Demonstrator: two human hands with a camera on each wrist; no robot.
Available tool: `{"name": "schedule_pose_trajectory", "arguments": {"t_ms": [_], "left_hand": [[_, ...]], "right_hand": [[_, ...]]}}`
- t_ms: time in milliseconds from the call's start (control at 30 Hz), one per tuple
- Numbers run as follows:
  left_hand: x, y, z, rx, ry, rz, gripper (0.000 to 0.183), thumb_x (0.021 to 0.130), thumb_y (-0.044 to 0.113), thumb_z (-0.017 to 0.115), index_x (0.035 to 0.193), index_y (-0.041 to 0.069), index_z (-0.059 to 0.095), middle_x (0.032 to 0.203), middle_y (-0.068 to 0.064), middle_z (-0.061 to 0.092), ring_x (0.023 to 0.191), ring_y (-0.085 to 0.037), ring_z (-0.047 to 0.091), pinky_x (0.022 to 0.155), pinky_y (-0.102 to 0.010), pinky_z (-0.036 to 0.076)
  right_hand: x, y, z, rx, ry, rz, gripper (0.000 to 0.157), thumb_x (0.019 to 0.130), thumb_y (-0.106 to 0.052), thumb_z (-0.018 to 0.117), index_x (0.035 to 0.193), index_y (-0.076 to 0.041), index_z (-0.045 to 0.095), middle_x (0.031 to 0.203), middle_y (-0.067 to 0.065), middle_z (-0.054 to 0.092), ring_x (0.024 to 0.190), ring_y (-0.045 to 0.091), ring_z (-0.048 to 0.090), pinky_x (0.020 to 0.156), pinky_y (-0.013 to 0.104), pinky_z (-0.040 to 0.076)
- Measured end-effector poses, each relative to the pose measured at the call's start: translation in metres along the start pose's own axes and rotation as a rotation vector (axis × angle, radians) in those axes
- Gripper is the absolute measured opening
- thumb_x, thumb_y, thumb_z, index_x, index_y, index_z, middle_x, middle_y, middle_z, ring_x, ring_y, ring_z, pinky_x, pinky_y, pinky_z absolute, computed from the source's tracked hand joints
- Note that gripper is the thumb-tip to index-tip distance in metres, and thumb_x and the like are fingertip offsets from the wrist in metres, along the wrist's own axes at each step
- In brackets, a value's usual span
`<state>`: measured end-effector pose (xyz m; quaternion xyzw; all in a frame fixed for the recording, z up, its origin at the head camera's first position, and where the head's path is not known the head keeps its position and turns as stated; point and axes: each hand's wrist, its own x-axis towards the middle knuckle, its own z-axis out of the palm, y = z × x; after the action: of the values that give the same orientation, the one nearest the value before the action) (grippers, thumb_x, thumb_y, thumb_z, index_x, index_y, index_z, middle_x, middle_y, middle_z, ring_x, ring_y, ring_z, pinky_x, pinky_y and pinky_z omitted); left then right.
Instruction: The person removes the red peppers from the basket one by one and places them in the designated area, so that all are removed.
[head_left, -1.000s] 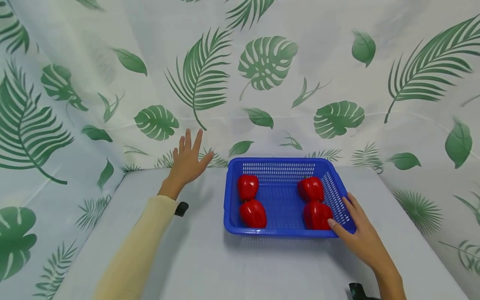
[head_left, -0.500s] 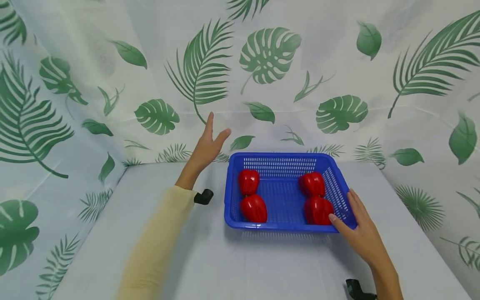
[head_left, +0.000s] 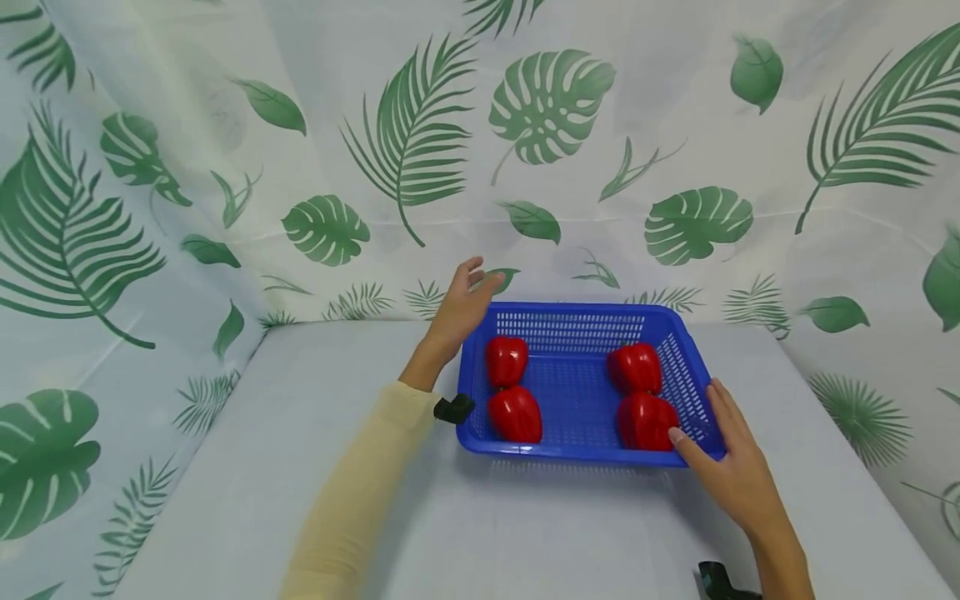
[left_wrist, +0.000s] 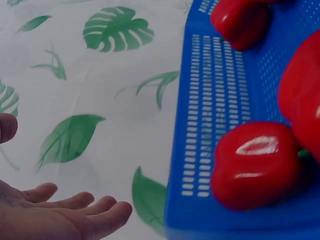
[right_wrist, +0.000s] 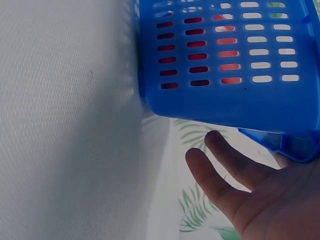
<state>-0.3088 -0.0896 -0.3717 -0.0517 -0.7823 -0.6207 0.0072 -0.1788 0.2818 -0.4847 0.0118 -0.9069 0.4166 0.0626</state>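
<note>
A blue perforated plastic basket holds red bell peppers: two by its left wall, one pepper behind the other, and two by its right wall, a rear pepper and a front pepper. My left hand, in a pale yellow sleeve, is near the basket's back left corner, fingers loosely bent; the left wrist view shows it apart from the basket. My right hand holds the right rim near the front corner, thumb over it and fingers outside. Two of those fingers extend away from the wall.
The basket stands on a white-covered table. A white curtain with green leaf prints rises behind and at both sides. Black camera mounts are at both wrists.
My left hand has moved right, from beside the basket to its back left corner, its spread fingers now loosely bent. My right hand has stayed on the rim.
</note>
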Motion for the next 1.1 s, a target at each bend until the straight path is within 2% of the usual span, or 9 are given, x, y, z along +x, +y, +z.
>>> {"name": "schedule_pose_trajectory", "arguments": {"t_ms": [233, 533, 667, 800, 933, 1100], "left_hand": [[-0.002, -0.01, 0.024, 0.023, -0.034, -0.102, 0.072, 0.108, 0.043, 0.059, 0.165, 0.005, 0.035, 0.166, -0.02, 0.041, 0.151, -0.039, 0.042, 0.122, -0.057, 0.035], [-0.004, -0.032, 0.04, 0.061, -0.033, -0.213, 0.072, 0.108, 0.042, 0.061, 0.162, 0.002, 0.039, 0.163, -0.023, 0.043, 0.151, -0.041, 0.041, 0.122, -0.057, 0.035], [-0.002, -0.037, 0.046, 0.091, -0.028, -0.242, 0.07, 0.107, 0.043, 0.062, 0.161, 0.004, 0.042, 0.163, -0.02, 0.045, 0.151, -0.04, 0.042, 0.122, -0.057, 0.035], [0.001, -0.041, 0.049, 0.146, -0.059, -0.267, 0.07, 0.106, 0.042, 0.063, 0.163, 0.007, 0.042, 0.163, -0.018, 0.045, 0.15, -0.041, 0.042, 0.119, -0.063, 0.037], [0.002, -0.046, 0.051, 0.213, -0.111, -0.299, 0.065, 0.106, 0.039, 0.065, 0.162, 0.011, 0.047, 0.162, -0.017, 0.048, 0.146, -0.042, 0.046, 0.113, -0.066, 0.043], [0.003, -0.05, 0.054, 0.246, -0.137, -0.29, 0.055, 0.105, 0.027, 0.068, 0.156, 0.011, 0.055, 0.153, -0.018, 0.056, 0.136, -0.039, 0.055, 0.107, -0.061, 0.051]], "right_hand": [[-0.001, 0.001, 0.0, 0.027, 0.002, -0.009, 0.094, 0.104, -0.041, 0.066, 0.172, -0.01, 0.009, 0.178, 0.021, 0.004, 0.159, 0.055, 0.005, 0.113, 0.084, 0.013], [-0.001, 0.001, 0.0, 0.033, 0.009, -0.013, 0.093, 0.104, -0.04, 0.066, 0.172, -0.01, 0.011, 0.178, 0.021, 0.005, 0.159, 0.054, 0.006, 0.113, 0.084, 0.014], [-0.002, 0.002, 0.0, 0.041, 0.015, -0.01, 0.093, 0.104, -0.04, 0.066, 0.172, -0.011, 0.011, 0.178, 0.02, 0.005, 0.159, 0.054, 0.007, 0.113, 0.084, 0.016], [-0.002, 0.001, 0.001, 0.051, 0.023, -0.016, 0.093, 0.104, -0.039, 0.067, 0.173, -0.012, 0.012, 0.178, 0.018, 0.006, 0.159, 0.054, 0.008, 0.111, 0.084, 0.019], [-0.003, 0.001, 0.001, 0.055, 0.026, -0.013, 0.092, 0.104, -0.039, 0.067, 0.173, -0.013, 0.012, 0.178, 0.018, 0.006, 0.159, 0.054, 0.008, 0.11, 0.085, 0.019], [-0.003, 0.001, -0.001, 0.06, 0.029, -0.019, 0.091, 0.104, -0.038, 0.066, 0.173, -0.013, 0.013, 0.178, 0.018, 0.007, 0.159, 0.054, 0.009, 0.111, 0.085, 0.019]]}}
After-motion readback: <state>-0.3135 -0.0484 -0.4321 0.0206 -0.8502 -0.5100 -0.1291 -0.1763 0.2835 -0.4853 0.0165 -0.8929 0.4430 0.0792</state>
